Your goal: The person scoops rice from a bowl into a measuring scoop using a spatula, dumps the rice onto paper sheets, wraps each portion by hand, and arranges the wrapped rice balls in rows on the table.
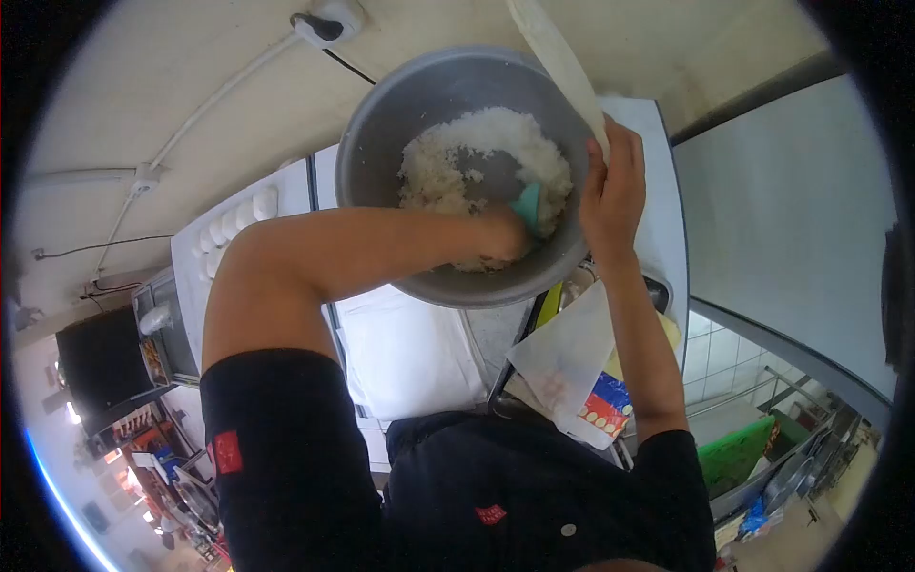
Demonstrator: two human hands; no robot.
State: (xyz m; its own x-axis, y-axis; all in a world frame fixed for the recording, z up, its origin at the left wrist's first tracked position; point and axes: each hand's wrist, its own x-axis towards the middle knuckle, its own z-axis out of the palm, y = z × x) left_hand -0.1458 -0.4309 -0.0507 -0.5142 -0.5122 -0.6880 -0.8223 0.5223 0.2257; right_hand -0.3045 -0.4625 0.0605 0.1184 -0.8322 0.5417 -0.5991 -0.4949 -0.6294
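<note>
A large grey bowl contains white rice, heaped around its inside with a gap in the middle. My left hand is down in the bowl, closed on a teal plastic scraper whose blade meets the rice. The grip of the scraper is hidden by the hand. At the bowl's right rim, my right hand is closed around the lower end of a long, flat, cream-coloured piece. That piece slants up past the rim; I cannot make out its kind.
The bowl rests on a white worktop. White folded sheets lie in front of it, beside a dark tray with printed packaging. Several white rounded items line the left side. A wall socket is behind.
</note>
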